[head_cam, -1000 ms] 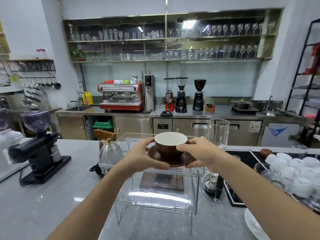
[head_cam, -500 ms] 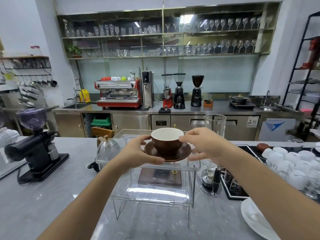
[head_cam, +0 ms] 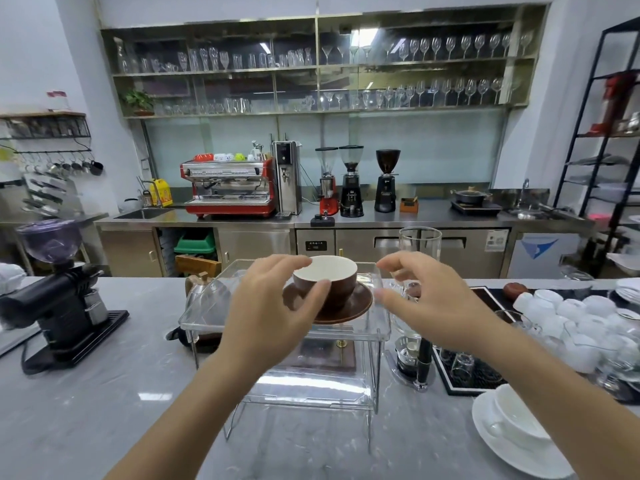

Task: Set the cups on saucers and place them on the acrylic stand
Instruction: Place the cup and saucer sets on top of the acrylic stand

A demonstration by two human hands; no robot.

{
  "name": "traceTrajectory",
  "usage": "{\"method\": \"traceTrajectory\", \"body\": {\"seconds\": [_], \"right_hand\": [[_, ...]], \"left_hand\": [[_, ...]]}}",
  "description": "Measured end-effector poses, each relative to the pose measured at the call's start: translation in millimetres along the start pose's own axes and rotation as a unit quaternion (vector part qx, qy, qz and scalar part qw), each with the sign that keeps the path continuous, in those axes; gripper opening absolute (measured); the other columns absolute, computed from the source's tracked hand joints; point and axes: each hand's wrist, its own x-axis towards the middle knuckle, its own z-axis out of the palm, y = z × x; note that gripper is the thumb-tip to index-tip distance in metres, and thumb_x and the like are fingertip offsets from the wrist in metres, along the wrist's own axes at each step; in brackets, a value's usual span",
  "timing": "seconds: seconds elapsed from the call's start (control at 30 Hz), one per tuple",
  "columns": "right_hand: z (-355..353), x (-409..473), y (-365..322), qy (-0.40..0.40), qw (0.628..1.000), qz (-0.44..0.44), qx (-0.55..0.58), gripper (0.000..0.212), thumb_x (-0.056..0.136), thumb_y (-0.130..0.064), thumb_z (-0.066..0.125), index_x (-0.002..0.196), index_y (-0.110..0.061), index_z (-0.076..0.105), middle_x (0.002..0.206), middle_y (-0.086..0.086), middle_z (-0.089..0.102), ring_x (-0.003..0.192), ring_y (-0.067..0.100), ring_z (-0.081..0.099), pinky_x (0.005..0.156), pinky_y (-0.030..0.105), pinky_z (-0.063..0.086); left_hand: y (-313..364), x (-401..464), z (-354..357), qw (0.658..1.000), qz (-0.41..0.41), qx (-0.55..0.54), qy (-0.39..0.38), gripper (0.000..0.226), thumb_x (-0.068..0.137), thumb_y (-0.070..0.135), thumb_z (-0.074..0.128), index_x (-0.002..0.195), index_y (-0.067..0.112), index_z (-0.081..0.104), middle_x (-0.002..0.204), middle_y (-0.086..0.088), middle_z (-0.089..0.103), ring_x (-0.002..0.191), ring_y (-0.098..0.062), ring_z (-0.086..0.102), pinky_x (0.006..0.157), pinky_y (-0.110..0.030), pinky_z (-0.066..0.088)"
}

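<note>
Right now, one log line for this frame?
brown cup on saucer | atop clear stand | left hand touching cup | right hand off

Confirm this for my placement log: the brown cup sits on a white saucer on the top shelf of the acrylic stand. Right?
Not quite. The saucer is brown, not white, as the head view shows. The rest stands: the brown cup sits on it on the top shelf of the acrylic stand.
</note>
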Motion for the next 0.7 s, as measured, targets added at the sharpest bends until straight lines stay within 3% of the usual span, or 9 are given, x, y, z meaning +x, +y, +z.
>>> {"method": "traceTrajectory", "body": {"seconds": [0.1,0.23,0.37,0.47,0.53,0.7], "right_hand": [[-2,-14,10,-0.014,0.994,-0.067,-0.09,0.05,0.091,-0.045,0.059,0.138,-0.029,0.048,0.14,-0.013,0.046,0.128,0.005,0.044,0.11,0.031,0.039],[-9,-38,29,-0.039,0.985,-0.057,-0.16,0.066,0.092,-0.055,0.051,0.15,-0.034,0.029,0.16,-0.013,0.019,0.148,0.007,0.017,0.12,0.029,0.019],[-23,-65,51,-0.089,0.977,-0.037,-0.19,0.072,0.091,-0.058,0.051,0.152,-0.039,0.02,0.164,-0.012,0.007,0.151,0.007,0.007,0.123,0.033,0.019],[-33,-84,68,-0.097,0.975,-0.019,-0.199,0.074,0.091,-0.058,0.051,0.154,-0.038,0.018,0.164,-0.011,0.006,0.151,0.006,0.006,0.123,0.029,0.015],[-39,-99,80,-0.089,0.973,-0.005,-0.212,0.074,0.091,-0.059,0.049,0.154,-0.036,0.017,0.164,-0.012,0.006,0.151,0.006,0.007,0.122,0.024,0.013],[-52,-138,109,-0.098,0.971,0.05,-0.213,0.072,0.093,-0.056,0.05,0.153,-0.038,0.016,0.162,-0.014,0.006,0.15,0.004,0.002,0.12,0.018,0.005]], "left_hand": [[18,-10,8,0.999,0.044,-0.009,-0.024,0.051,0.089,0.051,0.056,0.128,0.018,0.065,0.13,0.004,0.065,0.125,-0.012,0.053,0.107,-0.033,0.043],[40,-27,28,0.995,0.081,-0.022,-0.059,0.055,0.092,0.054,0.051,0.136,0.023,0.059,0.148,0.006,0.052,0.145,-0.013,0.036,0.115,-0.029,0.03],[63,-44,52,0.989,0.096,-0.066,-0.088,0.052,0.094,0.054,0.049,0.14,0.029,0.055,0.152,0.012,0.045,0.148,-0.005,0.03,0.116,-0.015,0.02],[81,-60,70,0.986,0.108,-0.072,-0.102,0.052,0.094,0.054,0.049,0.14,0.031,0.055,0.152,0.014,0.044,0.147,-0.004,0.03,0.115,-0.008,0.015],[92,-69,86,0.983,0.116,-0.077,-0.122,0.052,0.094,0.055,0.048,0.14,0.03,0.055,0.152,0.013,0.044,0.147,-0.006,0.032,0.117,-0.01,0.016],[109,-93,127,0.975,0.105,-0.09,-0.172,0.053,0.094,0.054,0.048,0.138,0.026,0.059,0.15,0.006,0.05,0.145,-0.015,0.04,0.114,-0.033,0.038]]}}
